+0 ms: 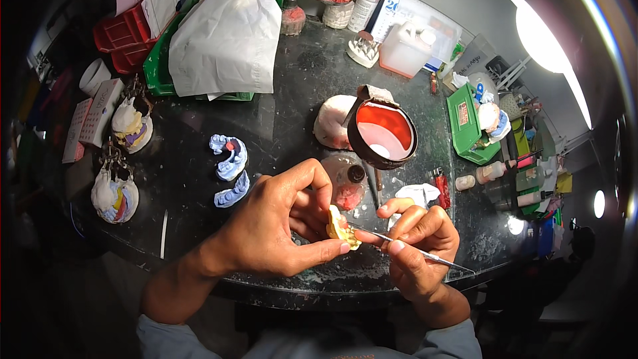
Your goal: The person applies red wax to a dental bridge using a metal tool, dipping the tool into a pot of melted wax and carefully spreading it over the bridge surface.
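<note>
Between the thumb and fingers of my left hand (269, 226) is a small yellow dental cast (351, 242) with a bit of pink on it. My right hand (425, 246) grips a thin metal dental carver (438, 258) like a pen. The carver's inner end points at the cast, and whether it touches is too small to tell. Just beyond my hands stands a clear bottle (347, 189) with a dark cap and pink contents. Behind it sits a dark round pot (387, 131) with a red inside. Blue horseshoe-shaped dental impressions (230, 159) lie beyond my left hand.
Two articulators with casts (114, 193) stand at the left. A white sheet (226, 40) covers a green bin at the back. Right of the pot are a red lighter (441, 189), a crumpled white tissue (417, 194) and a green tray (468, 123). A lamp (541, 36) glares at upper right.
</note>
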`<state>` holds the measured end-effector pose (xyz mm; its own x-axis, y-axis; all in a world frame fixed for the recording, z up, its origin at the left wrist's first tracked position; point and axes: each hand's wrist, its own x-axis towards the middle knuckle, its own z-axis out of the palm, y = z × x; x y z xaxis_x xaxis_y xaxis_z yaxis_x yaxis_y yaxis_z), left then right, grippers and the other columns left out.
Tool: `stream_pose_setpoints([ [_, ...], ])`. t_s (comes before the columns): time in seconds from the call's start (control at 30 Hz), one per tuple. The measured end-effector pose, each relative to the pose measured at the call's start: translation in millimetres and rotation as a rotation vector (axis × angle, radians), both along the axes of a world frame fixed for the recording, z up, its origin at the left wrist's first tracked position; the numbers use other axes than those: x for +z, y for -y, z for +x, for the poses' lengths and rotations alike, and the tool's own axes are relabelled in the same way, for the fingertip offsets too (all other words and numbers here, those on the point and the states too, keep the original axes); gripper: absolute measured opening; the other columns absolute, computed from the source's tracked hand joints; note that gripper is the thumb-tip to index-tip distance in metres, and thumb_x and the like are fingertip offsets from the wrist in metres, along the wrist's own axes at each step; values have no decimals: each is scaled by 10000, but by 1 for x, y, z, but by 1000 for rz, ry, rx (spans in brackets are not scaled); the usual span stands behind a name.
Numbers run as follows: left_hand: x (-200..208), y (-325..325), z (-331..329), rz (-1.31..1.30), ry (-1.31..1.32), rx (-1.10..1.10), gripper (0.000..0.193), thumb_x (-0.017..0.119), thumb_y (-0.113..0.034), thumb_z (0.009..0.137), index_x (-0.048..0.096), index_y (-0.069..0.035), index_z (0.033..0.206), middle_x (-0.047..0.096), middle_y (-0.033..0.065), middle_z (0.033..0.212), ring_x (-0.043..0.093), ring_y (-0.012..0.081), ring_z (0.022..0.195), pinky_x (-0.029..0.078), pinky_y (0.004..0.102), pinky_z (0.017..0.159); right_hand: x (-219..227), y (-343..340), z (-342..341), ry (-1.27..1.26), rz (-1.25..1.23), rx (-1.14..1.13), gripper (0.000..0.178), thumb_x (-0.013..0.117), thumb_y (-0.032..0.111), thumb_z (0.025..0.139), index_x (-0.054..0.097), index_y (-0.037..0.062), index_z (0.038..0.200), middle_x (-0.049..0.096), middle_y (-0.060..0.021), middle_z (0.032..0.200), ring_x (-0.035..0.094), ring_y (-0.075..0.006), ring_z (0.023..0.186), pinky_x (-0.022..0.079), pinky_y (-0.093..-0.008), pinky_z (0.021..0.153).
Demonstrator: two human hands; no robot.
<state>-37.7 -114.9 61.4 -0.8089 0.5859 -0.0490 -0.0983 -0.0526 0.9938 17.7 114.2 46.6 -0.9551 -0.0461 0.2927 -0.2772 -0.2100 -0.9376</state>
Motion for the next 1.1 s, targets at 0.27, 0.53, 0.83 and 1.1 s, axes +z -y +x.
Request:
stream_pose_setpoints([
  [0.27,-1,0,1,12,-59,19,419,816,-25,806,433,-39,978,750,135,893,744,169,868,612,290,709,2,4,0,11,-49,11,190,692,-43,878,525,46,890,642,-90,760,635,-259,974,525,-467,967],
  [0.53,1,0,0,5,-1,-8,461,836,-20,784,430,-73,996,737,108,971,721,123,881,584,244,720,0,0,0,-26,8,1,189,702,-26,875,527,45,888,640,-85,754,640,-249,950,498,-474,967],
  [0.83,-1,1,0,0,-16,0,459,836,-19,784,431,-73,994,739,117,970,721,124,881,590,249,724,2,1,0,-29,-8,19,195,697,-28,878,517,46,882,635,-94,743,631,-252,950,517,-466,965],
  [1.1,-1,-1,1,34,-53,20,423,823,-27,799,436,-45,970,747,128,886,741,159,857,615,288,711,2,1,0,-38,-8,14,189,694,-33,874,521,41,888,633,-92,743,629,-260,967,527,-468,961],
])
